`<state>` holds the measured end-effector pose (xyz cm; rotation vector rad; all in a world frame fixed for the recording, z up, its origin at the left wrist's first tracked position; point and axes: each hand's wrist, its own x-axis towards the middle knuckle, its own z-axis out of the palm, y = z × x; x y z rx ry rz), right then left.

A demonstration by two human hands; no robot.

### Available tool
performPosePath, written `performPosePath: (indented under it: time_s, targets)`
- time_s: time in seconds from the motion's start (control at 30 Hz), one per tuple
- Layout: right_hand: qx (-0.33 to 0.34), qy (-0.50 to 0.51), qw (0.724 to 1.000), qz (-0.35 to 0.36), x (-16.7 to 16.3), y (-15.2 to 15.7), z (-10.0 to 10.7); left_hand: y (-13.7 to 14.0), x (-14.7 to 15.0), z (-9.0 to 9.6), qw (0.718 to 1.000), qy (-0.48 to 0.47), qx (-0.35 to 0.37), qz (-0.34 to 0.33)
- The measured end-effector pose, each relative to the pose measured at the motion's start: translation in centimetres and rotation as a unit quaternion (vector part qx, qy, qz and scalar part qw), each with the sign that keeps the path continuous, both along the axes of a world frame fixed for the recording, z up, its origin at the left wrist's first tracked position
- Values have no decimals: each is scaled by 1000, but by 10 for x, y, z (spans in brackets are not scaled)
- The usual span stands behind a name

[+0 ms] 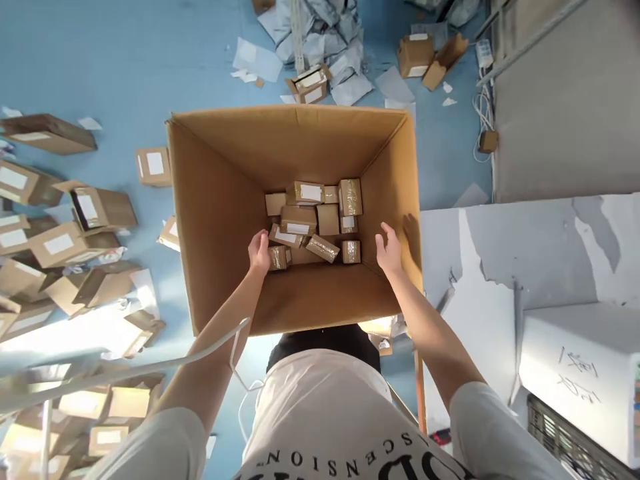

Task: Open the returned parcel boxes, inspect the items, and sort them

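A large open cardboard box (295,137) stands in front of me, with several small taped cartons on its floor. My left hand (259,252) is inside the box on the left, its fingers loosely bent, beside a small taped carton (278,258) and a labelled carton (286,237); whether it touches them I cannot tell. Over on the right, my right hand (389,249) is open and holds nothing, between the right wall and another small carton (351,252). A tilted carton (323,248) lies between the two hands.
Piled cartons (60,243) cover the floor on the left. Grey plastic mailers (325,40) and an opened carton (310,83) lie beyond the box. At the right are a white cable (483,110) and a marked white box (575,367). A thin white wire (200,357) crosses near my left arm.
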<state>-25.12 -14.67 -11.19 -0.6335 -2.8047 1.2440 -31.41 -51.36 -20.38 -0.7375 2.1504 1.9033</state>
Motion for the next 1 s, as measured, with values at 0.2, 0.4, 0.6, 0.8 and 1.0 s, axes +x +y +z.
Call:
performPosePath:
  time_s: [0.2, 0.4, 0.6, 0.8, 1.0]
  targets:
    - [-10, -114, 992, 51, -38, -16, -102, -22, 5, -68, 997, -34, -58, 29]
    - [-20, -234, 972, 20, -60, -35, -229, -32, -21, -169, 985, -124, -113, -45]
    - [-60, -329, 942, 30, -71, -63, -356, -35, -61, -287, 943, -213, -187, -174]
    - [-171, -331, 928, -13, -61, -67, -456, -29, -88, -388, 957, -201, -150, -145]
    - [-262, -352, 898, -33, -73, -92, -518, -32, -86, -427, 978, -195, -44, -66]
